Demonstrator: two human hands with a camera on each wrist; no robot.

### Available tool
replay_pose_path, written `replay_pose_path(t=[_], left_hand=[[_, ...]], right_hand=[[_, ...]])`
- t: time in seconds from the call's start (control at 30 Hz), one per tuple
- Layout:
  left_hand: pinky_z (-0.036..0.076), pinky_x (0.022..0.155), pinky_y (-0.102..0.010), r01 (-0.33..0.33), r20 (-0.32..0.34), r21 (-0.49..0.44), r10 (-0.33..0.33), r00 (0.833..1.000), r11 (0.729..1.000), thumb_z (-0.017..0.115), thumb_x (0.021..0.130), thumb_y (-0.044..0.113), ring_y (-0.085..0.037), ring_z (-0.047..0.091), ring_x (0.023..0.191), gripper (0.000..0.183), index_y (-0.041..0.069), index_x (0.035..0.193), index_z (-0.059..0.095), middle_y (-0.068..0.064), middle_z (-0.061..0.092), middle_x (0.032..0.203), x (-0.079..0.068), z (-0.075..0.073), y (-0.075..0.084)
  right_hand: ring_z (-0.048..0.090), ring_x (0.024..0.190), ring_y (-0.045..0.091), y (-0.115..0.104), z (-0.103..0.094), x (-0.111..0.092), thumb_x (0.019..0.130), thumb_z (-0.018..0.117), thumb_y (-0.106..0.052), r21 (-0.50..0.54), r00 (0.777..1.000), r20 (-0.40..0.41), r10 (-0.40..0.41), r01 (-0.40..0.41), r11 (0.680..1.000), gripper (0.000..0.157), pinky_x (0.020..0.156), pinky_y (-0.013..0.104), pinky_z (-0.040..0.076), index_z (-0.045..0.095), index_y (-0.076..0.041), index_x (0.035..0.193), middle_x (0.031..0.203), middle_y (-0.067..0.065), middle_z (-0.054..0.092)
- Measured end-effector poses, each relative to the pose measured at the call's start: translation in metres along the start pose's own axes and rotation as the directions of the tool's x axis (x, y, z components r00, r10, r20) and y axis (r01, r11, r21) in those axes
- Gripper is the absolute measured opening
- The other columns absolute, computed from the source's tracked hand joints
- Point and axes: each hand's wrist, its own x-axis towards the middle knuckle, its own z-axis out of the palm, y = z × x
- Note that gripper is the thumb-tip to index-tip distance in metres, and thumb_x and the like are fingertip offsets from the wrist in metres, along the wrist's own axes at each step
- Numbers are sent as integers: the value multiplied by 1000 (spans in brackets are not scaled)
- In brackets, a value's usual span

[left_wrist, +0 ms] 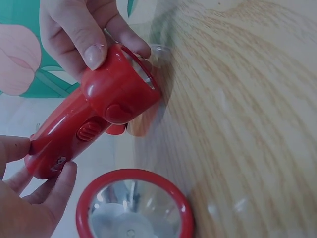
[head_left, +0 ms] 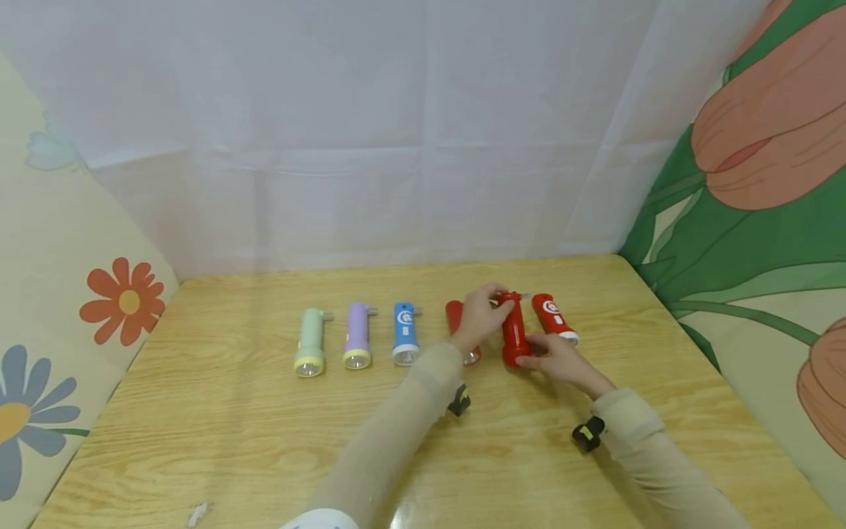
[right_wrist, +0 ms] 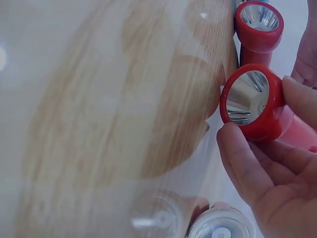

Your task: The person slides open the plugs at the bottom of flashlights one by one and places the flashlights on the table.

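Note:
Both hands are on one red flashlight (head_left: 513,334), whose lens end points toward the person. My left hand (head_left: 481,317) pinches its tail end between thumb and fingers. At the lens end, my right hand (head_left: 560,360) grips the head, thumb on one side and fingers on the other. The left wrist view shows a ribbed switch on the body of this flashlight (left_wrist: 74,131). A second red flashlight (head_left: 453,314) lies just left of it, partly hidden by the left hand. To its right lies a red flashlight with a white rim and white print (head_left: 551,316).
Farther left on the wooden table (head_left: 251,433) lie a blue flashlight (head_left: 405,334), a purple one (head_left: 358,330) and a green one (head_left: 311,342), lenses toward the person. A white cloth (head_left: 344,147) hangs behind the table. A small white scrap (head_left: 197,514) lies near the front edge.

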Motion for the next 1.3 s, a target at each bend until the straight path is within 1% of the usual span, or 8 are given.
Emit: replay_pose_path(t=[0.13, 0.33, 0.5, 0.67, 0.8, 0.97, 1.13, 1.3], left_hand=[[49, 69, -18, -11, -10, 12, 11, 1000, 1000, 63, 85, 7, -22, 63, 86, 25, -2, 108, 62, -14, 65, 105, 0, 0, -2], [48, 66, -16, 20, -9, 29, -20, 1000, 999, 64, 84, 6, -19, 63, 80, 27, -1, 110, 62, -13, 64, 107, 0, -1, -3], [48, 66, -17, 40, -7, 56, -40, 999, 998, 64, 84, 6, -18, 63, 80, 26, 0, 109, 62, -13, 63, 107, 1, -2, -4], [49, 66, -18, 31, -8, 84, -31, 999, 996, 64, 83, 5, -20, 64, 80, 31, 0, 113, 60, -15, 63, 109, 1, -1, -7], [48, 66, -18, 37, -13, 103, -36, 999, 994, 65, 82, 5, -21, 64, 80, 34, 0, 115, 60, -15, 63, 109, 2, 0, -8], [49, 67, -19, 60, -9, 104, -60, 998, 993, 66, 81, 5, -20, 63, 82, 36, 1, 116, 59, -15, 63, 110, 3, 2, -9], [49, 68, -21, 95, 11, 102, -96, 995, 990, 65, 82, 6, -20, 62, 85, 38, 2, 119, 58, -14, 62, 112, 3, 2, -12], [49, 72, -23, 114, 18, 106, -117, 993, 988, 66, 82, 7, -21, 61, 89, 39, 2, 120, 57, -13, 61, 112, 4, 2, -13]], right_hand=[[60, 93, 26, -1, 1, -1, 86, 65, -19, -12, 1000, -14, -4, 4, 1000, 42, 81, 44, 48, 57, 11, 114, 103, 18, 64], [61, 91, 26, -2, 2, -2, 86, 64, -20, -6, 1000, -25, -5, 5, 1000, 39, 79, 43, 49, 58, 9, 112, 101, 17, 65], [60, 93, 28, -1, 4, -1, 87, 64, -20, 1, 999, -31, 19, -19, 1000, 40, 82, 46, 48, 58, 9, 113, 103, 18, 65], [61, 94, 28, -2, 5, 0, 87, 63, -20, 14, 999, -34, 31, -31, 999, 39, 82, 45, 48, 58, 8, 114, 103, 18, 65], [60, 96, 30, -3, 6, 0, 88, 62, -21, 28, 998, -42, 45, -44, 999, 41, 83, 45, 48, 57, 9, 116, 105, 19, 64], [59, 98, 32, -2, 8, 1, 88, 62, -21, 27, 996, -67, 50, -49, 998, 43, 83, 46, 48, 56, 11, 117, 108, 22, 62], [60, 95, 33, -1, 9, 2, 88, 62, -18, 33, 995, -92, 39, -36, 999, 43, 79, 42, 51, 54, 13, 117, 110, 25, 60], [61, 93, 33, -3, 10, 1, 88, 62, -17, 53, 993, -114, 31, -25, 998, 44, 77, 42, 51, 52, 13, 119, 111, 26, 60]])
